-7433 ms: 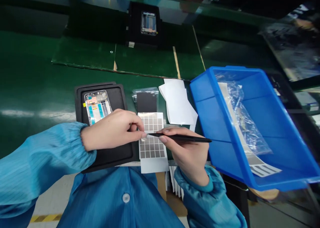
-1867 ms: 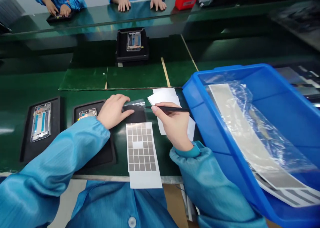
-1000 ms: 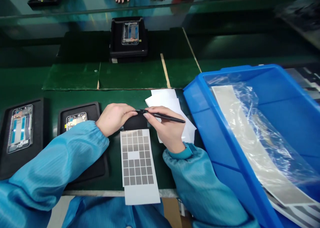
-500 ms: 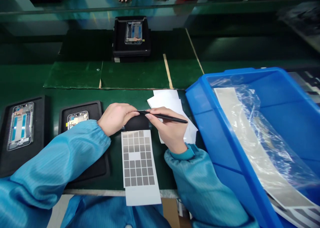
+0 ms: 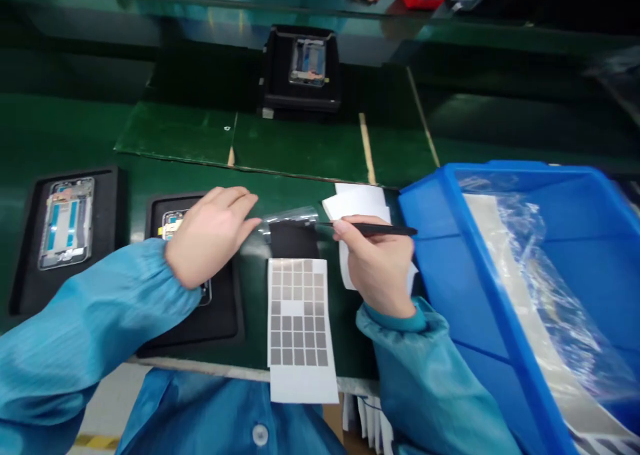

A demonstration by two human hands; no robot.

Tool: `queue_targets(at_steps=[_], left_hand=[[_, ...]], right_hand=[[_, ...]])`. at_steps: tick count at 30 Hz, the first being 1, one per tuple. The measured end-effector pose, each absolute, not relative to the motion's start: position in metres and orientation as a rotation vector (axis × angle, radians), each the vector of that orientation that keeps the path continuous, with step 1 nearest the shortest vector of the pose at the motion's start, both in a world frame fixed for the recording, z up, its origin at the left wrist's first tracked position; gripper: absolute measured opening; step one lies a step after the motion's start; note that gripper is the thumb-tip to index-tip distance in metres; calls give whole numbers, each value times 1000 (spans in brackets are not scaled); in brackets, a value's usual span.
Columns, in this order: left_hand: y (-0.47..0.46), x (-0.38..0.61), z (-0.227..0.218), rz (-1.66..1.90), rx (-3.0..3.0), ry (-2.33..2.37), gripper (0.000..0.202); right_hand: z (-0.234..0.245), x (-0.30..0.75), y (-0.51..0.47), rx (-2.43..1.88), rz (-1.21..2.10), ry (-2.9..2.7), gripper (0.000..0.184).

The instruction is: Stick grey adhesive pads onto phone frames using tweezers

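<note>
The left hand point(image 5: 207, 238) is open, fingers stretched out and thumb apart, over a phone frame point(image 5: 171, 223) lying in a black tray point(image 5: 217, 325). The right hand point(image 5: 380, 268) grips slim black tweezers point(image 5: 383, 229), their tip pointing left beside a black sheet point(image 5: 293, 240) at a clear plastic sleeve point(image 5: 287, 216). Just nearer the person, a sheet of grey stickers point(image 5: 299, 340) lies on the bench point(image 5: 353, 335), its lower end overhanging the front edge. White papers point(image 5: 357, 198) lie partly behind the right hand, left of a blue bin point(image 5: 445, 262).
</note>
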State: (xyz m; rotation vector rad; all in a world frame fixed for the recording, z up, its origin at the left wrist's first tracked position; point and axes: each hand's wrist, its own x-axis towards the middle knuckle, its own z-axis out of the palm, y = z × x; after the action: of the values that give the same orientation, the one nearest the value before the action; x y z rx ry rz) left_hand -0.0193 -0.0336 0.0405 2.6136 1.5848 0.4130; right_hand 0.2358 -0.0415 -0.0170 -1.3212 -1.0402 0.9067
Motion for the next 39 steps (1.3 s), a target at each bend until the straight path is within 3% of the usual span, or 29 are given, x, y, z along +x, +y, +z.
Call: queue_targets(at_steps=[4,8,15,22,27,39], left_hand=[[-82,-91,45,321,2581,1601,21],[-123,-120,28,183,2533,1420,28],[-131,-120,12,417,2493,1360,21],[-116,-133,8,479,2472,1814,32],[-115,-125,1,388,2463,1873,44],[-113,-123,0,352,2479,1869,43]], right_hand=[[-1,219,-47,-1351,1081,-992,15],[20,177,-51,-1421,1249,-1119,15],[20,76,-42,-1383,1425,-1268,20],[1,45,-28,-1459,1375,-1340,20],[2,44,-26,-1480,1366,-1402,16],[0,44,-25,-1472,1384,-1423,18]])
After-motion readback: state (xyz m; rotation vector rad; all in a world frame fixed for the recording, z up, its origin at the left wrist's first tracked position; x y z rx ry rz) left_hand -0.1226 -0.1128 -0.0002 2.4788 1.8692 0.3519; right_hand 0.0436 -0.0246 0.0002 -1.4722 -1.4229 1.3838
